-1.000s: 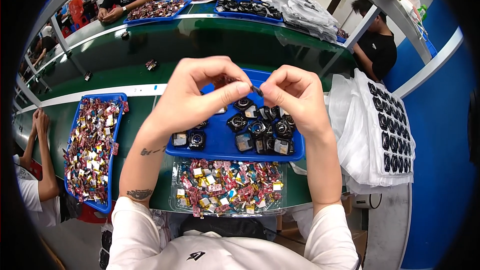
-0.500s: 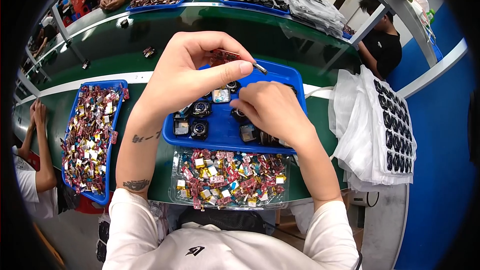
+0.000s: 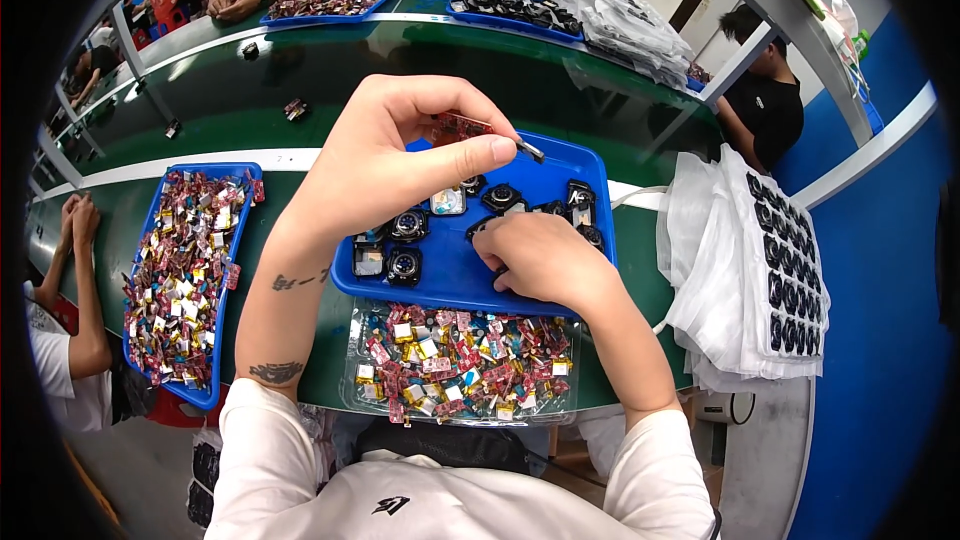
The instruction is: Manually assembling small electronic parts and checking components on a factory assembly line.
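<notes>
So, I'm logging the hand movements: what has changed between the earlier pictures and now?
The right hand has come away from the left hand and moved down toward the person, to the dark watch cases in the blue tray; whether it grips one is hidden. The left hand still pinches the red circuit board; the heap of loose parts stays put.

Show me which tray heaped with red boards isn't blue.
The clear plastic tray nearest the wearer's torso; the left board tray and far board tray are blue.
</notes>
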{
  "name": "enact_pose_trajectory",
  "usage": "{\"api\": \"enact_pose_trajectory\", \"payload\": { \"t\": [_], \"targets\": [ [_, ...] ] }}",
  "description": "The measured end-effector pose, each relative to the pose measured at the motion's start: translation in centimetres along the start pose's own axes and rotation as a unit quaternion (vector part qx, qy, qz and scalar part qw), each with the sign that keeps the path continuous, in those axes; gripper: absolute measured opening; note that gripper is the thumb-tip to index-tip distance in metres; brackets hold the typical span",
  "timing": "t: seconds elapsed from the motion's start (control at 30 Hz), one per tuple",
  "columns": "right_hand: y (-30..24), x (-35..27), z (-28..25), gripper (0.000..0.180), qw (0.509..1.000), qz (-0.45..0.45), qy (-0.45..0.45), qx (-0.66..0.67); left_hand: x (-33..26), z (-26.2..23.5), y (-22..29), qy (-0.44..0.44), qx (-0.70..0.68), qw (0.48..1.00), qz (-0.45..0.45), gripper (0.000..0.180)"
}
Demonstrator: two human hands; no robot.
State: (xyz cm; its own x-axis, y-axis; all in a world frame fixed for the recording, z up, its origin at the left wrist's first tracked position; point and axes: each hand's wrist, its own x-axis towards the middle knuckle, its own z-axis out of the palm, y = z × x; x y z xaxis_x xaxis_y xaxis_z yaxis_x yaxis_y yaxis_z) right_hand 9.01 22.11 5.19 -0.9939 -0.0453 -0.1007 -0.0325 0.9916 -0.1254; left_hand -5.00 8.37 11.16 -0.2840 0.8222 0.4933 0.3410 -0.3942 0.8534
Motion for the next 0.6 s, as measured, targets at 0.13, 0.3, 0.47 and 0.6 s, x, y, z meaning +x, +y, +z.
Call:
{"api": "enact_pose_trajectory", "payload": {
  "t": [0.13, 0.3, 0.47, 0.6],
  "targets": [
    [0.9, -0.2, -2.9, 0.027, 0.955, -0.019, 0.044, 0.293, -0.2, -0.5, 0.1, 0.029, 0.005, 0.999, 0.024, 0.011],
    [3.1, -0.6, -3.1, 0.012, 0.91, -0.058, 0.223, 0.344, -0.2, -0.5, 0.6, 0.063, -0.005, 0.998, 0.027, 0.01],
    [3.4, -0.3, -2.8, 0.011, 0.788, 0.082, 0.398, 0.463, 0.0, 0.9, 0.3, 0.095, -0.002, 0.995, -0.011, 0.007],
    [1.5, -0.4, -3.7, 0.016, 0.719, 0.078, 0.417, 0.551, -0.1, 2.0, -1.5, 0.116, 0.037, 0.992, 0.014, 0.008]
  ]
}}
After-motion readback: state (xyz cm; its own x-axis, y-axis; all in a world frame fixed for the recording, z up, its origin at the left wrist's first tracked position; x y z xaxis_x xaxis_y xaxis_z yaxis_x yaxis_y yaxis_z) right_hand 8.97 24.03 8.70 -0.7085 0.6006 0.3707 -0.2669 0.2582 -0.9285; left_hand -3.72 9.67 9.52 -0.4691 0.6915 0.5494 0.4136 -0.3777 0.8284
